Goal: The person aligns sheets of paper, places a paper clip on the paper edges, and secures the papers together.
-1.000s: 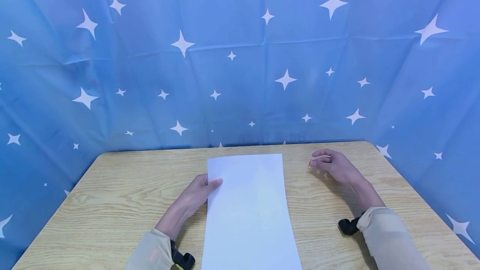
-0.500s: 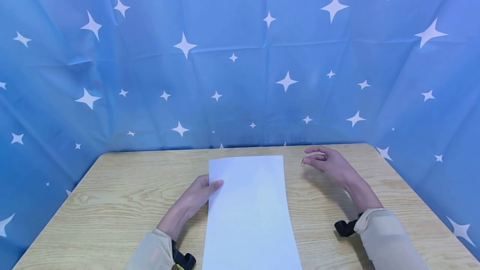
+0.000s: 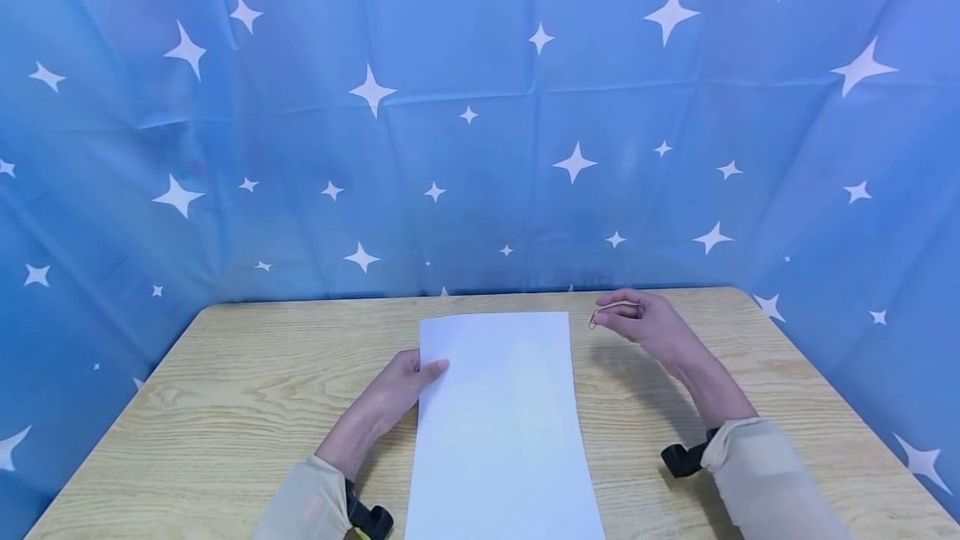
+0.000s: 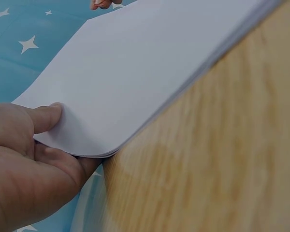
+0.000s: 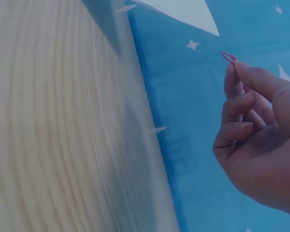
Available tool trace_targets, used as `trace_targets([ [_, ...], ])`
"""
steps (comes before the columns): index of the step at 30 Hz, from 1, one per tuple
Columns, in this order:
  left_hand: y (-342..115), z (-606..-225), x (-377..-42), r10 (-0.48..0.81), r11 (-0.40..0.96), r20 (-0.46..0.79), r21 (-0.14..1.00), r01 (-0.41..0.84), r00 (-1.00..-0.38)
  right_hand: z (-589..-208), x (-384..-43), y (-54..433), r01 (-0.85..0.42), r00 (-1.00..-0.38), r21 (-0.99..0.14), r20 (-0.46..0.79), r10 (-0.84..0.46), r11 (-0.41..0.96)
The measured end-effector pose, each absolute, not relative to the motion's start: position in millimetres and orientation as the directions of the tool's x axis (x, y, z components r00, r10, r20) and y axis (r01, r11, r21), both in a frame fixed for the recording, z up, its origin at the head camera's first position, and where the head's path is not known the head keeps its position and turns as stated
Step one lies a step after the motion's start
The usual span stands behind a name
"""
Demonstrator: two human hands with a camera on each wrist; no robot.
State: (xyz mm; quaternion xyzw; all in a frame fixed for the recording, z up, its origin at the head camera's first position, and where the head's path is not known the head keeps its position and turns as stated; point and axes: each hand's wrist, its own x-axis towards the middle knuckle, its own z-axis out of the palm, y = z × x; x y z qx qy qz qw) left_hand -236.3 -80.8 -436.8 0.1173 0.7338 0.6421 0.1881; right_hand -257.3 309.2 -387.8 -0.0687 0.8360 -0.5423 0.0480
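A stack of white paper sheets (image 3: 502,432) stands out in the middle of the head view, its far end raised off the table. My left hand (image 3: 397,386) grips the stack's left edge, thumb on top and fingers underneath; the left wrist view shows several layers along the paper edge (image 4: 104,155). To the right of the stack, above the table, my right hand (image 3: 652,330) pinches a small red paper clip (image 5: 228,57) between thumb and index finger. The clip is apart from the paper's far right corner (image 5: 213,30).
The wooden table (image 3: 247,407) lies under both hands. Behind it hangs a blue curtain (image 3: 480,148) with white stars. A black wrist camera (image 3: 684,461) sits on the right wrist, another black camera (image 3: 375,521) on the left.
My right hand has moved left with the paper clip, closer to the paper's far right corner. The left hand keeps its grip on the stack in nearly the same place.
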Motion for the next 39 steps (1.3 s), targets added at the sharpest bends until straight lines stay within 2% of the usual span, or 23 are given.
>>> trace_targets([
  [18,-81,-438,-236,0.417,0.098,-0.125,0.991,-0.093,-0.9,-379,-252,286,-0.078,-0.986,-0.916,0.012,-0.169,0.393],
  [39,-80,-437,-237,0.408,0.132,-0.142,0.987,-0.095,-0.902,-375,-246,261,-0.11,-0.983,-0.917,0.044,-0.177,0.383],
])
